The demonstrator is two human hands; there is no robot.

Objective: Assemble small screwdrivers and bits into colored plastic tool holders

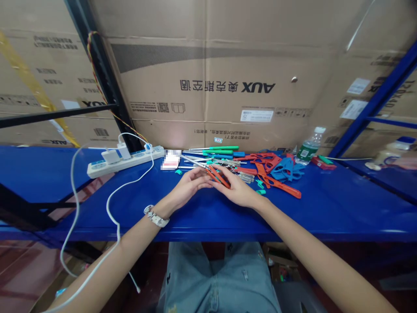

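Both hands meet over the middle of the table. My right hand [239, 189] curls around orange-handled screwdrivers [220, 177], whose thin metal shafts point away to the upper left. My left hand [192, 186] is closed, its bent fingertips against the same handles from the left; its palm side is partly hidden. Just beyond the hands lies a pile of green-handled screwdrivers [224, 148] and small metal pieces [246, 177]. To its right are red plastic frames [269, 163], a long orange-red plastic piece [283, 187] and blue plastic pieces [287, 169].
A white power strip [130, 163] with plugged-in chargers stands left, its white cable [110, 204] hanging over my left forearm. A water bottle [309, 147] and a red block [323, 163] stand right. Cardboard boxes [208, 65] wall the back of the blue table [342, 208].
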